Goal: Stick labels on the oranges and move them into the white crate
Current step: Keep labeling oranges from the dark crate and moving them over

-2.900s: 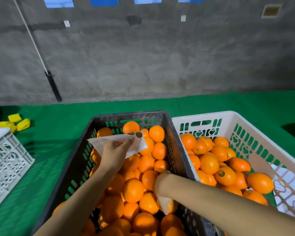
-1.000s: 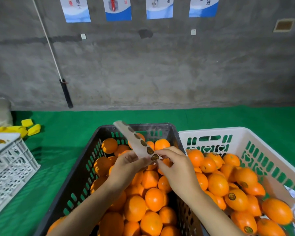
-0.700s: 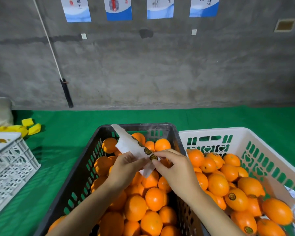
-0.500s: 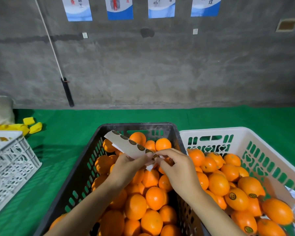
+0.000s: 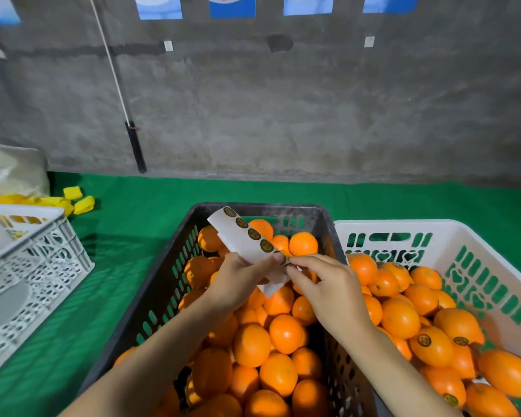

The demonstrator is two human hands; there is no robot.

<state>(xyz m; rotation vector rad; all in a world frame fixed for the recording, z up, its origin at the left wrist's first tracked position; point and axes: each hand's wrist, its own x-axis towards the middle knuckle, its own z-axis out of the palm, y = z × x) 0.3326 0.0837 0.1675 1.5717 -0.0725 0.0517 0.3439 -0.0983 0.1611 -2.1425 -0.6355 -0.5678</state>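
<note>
My left hand grips a white strip of round dark labels above the black crate, which is full of unlabelled oranges. My right hand pinches a label at the strip's lower end, fingertips against my left thumb. The white crate stands right of the black one and holds several oranges, some with dark labels.
A pale perforated crate sits at the left on the green mat. Yellow pieces and a sack lie behind it. A dark-handled pole leans on the grey wall.
My right hand came up out of the black crate to meet the left at the label strip. The strip has swung upright, and my fingertips stay pinched at its lower end.
</note>
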